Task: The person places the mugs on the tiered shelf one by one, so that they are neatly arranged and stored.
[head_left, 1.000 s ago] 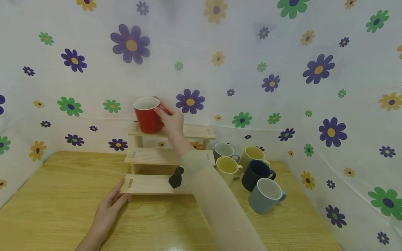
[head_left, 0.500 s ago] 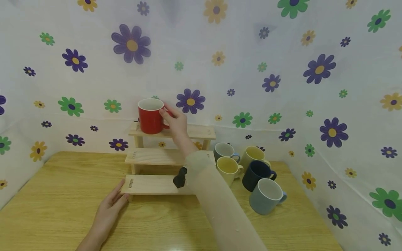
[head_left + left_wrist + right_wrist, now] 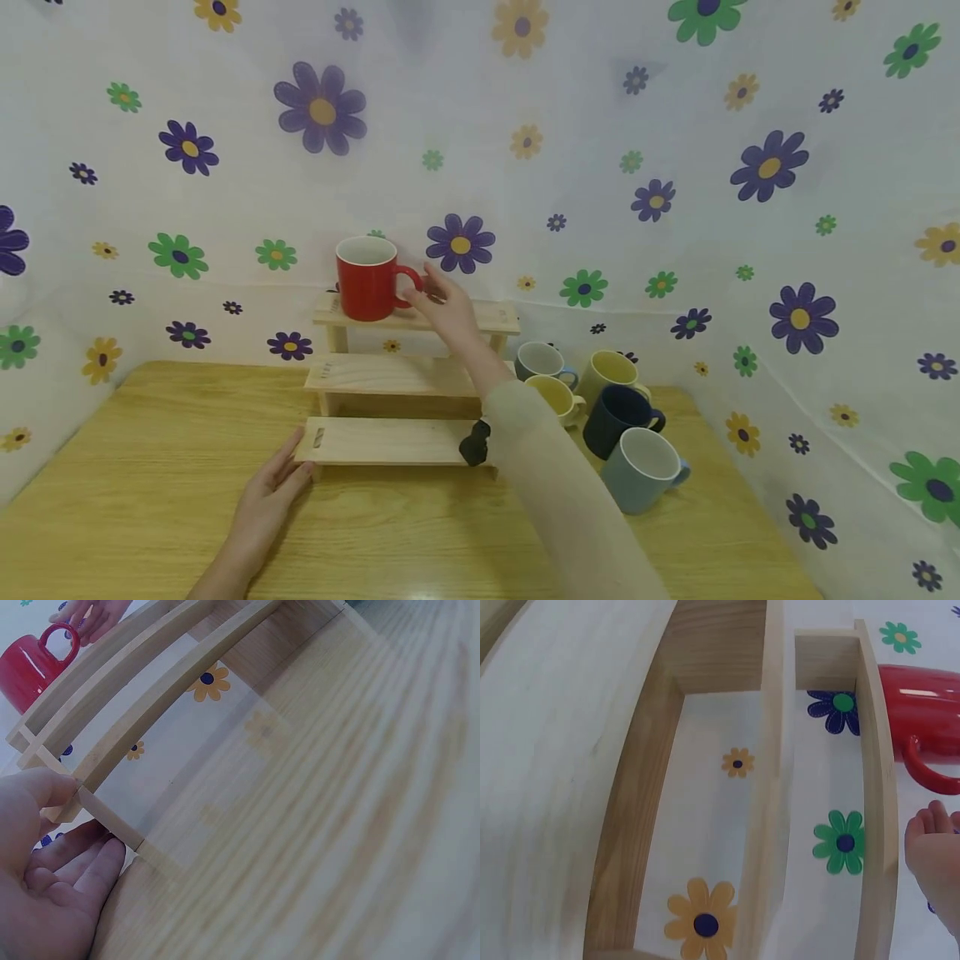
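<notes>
A red mug [image 3: 366, 282] with a white inside stands upright on the top tier of a three-tier wooden shelf [image 3: 390, 442], near its left end. Its handle points right. Just beside that handle is my right hand [image 3: 450, 317], fingers loosely extended; the right wrist view shows a gap between the hand [image 3: 934, 844] and the red mug [image 3: 930, 712]. My left hand [image 3: 258, 508] holds the left end of the lowest tier. In the left wrist view, the thumb of the left hand [image 3: 56, 862] lies on the shelf's corner and the fingers curl by its leg.
Right of the shelf several mugs stand on the wooden table [image 3: 172, 467]: a light blue mug [image 3: 637, 479], a dark blue mug [image 3: 618, 429], a yellow mug [image 3: 558, 400], another yellow mug [image 3: 606, 379] and a grey-white mug [image 3: 534, 367]. A flower-print cloth [image 3: 480, 108] hangs behind.
The red mug has shifted slightly right on the top tier. My right hand has let go of its handle and drawn back to the right. My left hand stays on the shelf.
</notes>
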Available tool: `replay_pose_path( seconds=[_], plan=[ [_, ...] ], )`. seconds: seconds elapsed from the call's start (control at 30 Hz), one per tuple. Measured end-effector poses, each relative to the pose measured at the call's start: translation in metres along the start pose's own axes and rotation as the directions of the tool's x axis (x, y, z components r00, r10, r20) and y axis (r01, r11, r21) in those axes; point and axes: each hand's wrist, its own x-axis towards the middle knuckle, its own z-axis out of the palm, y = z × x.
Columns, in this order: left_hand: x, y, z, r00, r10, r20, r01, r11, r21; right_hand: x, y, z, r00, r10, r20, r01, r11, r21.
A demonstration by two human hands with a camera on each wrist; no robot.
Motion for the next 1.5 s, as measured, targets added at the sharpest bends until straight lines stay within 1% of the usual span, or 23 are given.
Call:
replay_pose_path(
  seconds=[0.1,0.2,0.3,0.43,0.47,0.53,0.67,0.73,0.8,0.9,1.0,1.13,1.23,1.37,1.4,1.5],
  plan=[
    [0.001,-0.001,0.001,1.0,-0.006,0.004,0.006,1.0,-0.006,-0.009,0.003,-0.011,0.999,-0.027,0.018,0.028,0.998,-0.052],
    [0.001,-0.002,0.002,1.0,-0.014,0.01,0.014,1.0,-0.015,-0.019,0.007,-0.02,0.999,-0.044,0.028,0.047,0.99,-0.13],
    [0.002,-0.002,0.002,1.0,-0.021,0.013,0.021,1.0,-0.01,-0.032,0.01,-0.029,0.996,-0.081,0.024,0.084,0.974,-0.211],
    [0.002,-0.002,0.002,1.0,-0.021,0.017,0.021,1.0,0.004,-0.054,0.012,-0.042,0.994,-0.112,0.014,0.111,0.946,-0.304],
    [0.002,-0.002,0.002,1.0,-0.023,0.021,0.023,1.0,0.0,-0.059,0.013,-0.046,0.992,-0.128,0.014,0.126,0.94,-0.317],
    [0.002,-0.002,0.002,0.999,-0.023,0.022,0.023,1.0,0.002,-0.069,0.017,-0.055,0.991,-0.135,0.012,0.132,0.932,-0.336],
    [0.001,0.0,0.003,0.999,-0.024,0.022,0.024,1.0,-0.003,-0.087,0.028,-0.075,0.984,-0.173,0.048,0.179,0.93,-0.32],
    [0.001,0.0,0.004,1.0,-0.02,0.02,0.02,1.0,0.001,-0.096,0.032,-0.086,0.986,-0.152,0.071,0.167,0.931,-0.325],
    [0.001,0.0,0.003,1.0,-0.014,0.023,0.015,1.0,-0.001,-0.105,0.037,-0.098,0.99,-0.111,0.088,0.135,0.926,-0.353],
    [0.001,0.0,0.003,1.0,-0.008,0.023,0.008,1.0,0.002,-0.117,0.045,-0.114,0.995,-0.037,0.088,0.072,0.901,-0.427],
    [0.001,-0.001,0.002,1.0,-0.01,0.023,0.01,1.0,0.005,-0.127,0.051,-0.128,0.996,-0.01,0.086,0.051,0.874,-0.483],
    [0.001,0.0,0.001,1.0,-0.01,0.026,0.01,1.0,0.006,-0.144,0.054,-0.144,0.997,-0.018,0.077,0.056,0.847,-0.529],
    [0.0,0.0,0.001,1.0,-0.006,0.028,0.006,1.0,0.016,-0.158,0.058,-0.156,0.996,-0.06,0.071,0.09,0.821,-0.563],
    [0.0,0.0,0.0,1.0,-0.002,0.026,0.002,1.0,0.027,-0.176,0.066,-0.174,0.99,-0.122,0.075,0.143,0.779,-0.61],
    [0.0,0.001,0.001,1.0,-0.004,0.025,0.003,1.0,0.029,-0.181,0.067,-0.179,0.99,-0.117,0.074,0.138,0.771,-0.621],
    [0.0,0.001,0.001,1.0,-0.009,0.023,0.009,1.0,0.018,-0.195,0.064,-0.193,0.995,-0.077,0.066,0.101,0.766,-0.635]
  ],
)
